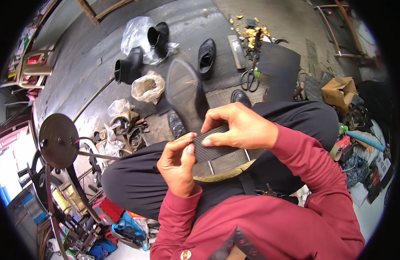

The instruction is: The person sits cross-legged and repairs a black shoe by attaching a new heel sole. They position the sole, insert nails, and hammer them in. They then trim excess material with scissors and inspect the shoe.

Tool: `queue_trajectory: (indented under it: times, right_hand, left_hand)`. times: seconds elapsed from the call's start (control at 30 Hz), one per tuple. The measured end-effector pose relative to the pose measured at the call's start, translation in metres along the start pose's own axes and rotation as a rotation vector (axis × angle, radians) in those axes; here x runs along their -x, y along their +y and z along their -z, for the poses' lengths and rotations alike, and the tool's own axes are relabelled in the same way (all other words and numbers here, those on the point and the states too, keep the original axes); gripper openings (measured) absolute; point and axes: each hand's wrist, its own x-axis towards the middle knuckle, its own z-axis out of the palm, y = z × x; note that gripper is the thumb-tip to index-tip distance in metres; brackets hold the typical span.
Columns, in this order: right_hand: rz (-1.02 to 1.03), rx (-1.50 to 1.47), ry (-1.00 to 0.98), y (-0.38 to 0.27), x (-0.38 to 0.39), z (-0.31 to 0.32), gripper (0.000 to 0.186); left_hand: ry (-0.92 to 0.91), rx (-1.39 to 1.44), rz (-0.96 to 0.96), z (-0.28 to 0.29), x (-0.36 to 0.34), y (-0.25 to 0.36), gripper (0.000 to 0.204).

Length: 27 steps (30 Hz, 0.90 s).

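My left hand point(178, 162) pinches the left end of a dark ribbed rubber piece point(204, 153). My right hand point(230, 130) has curled fingers and a thumb on the same piece, gripping it from above. Just beyond my hands stands a large upturned shoe sole point(181, 89) with a pointed tip and grooved patches; its lower part is partly hidden by the rubber piece. Under the piece, between my knees, are two metal rods point(211, 168) and a curved yellowish padded edge point(221, 175).
Black boots point(129, 67), a black shoe point(206, 56), scissors point(250, 80) and plastic bags point(148, 87) lie ahead. A machine with a round black disc point(59, 141) stands at my left. A cardboard box point(338, 93) and piled oddments are at my right.
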Motion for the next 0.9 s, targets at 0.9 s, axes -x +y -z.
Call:
queue_trajectory:
  times: [0.9]
  right_hand:
    - [-0.432, -0.470, 1.023, 0.311, 0.156, -0.067, 0.020]
  left_hand:
    - [0.011, -0.165, -0.104, 0.030, -0.010, -0.011, 0.018]
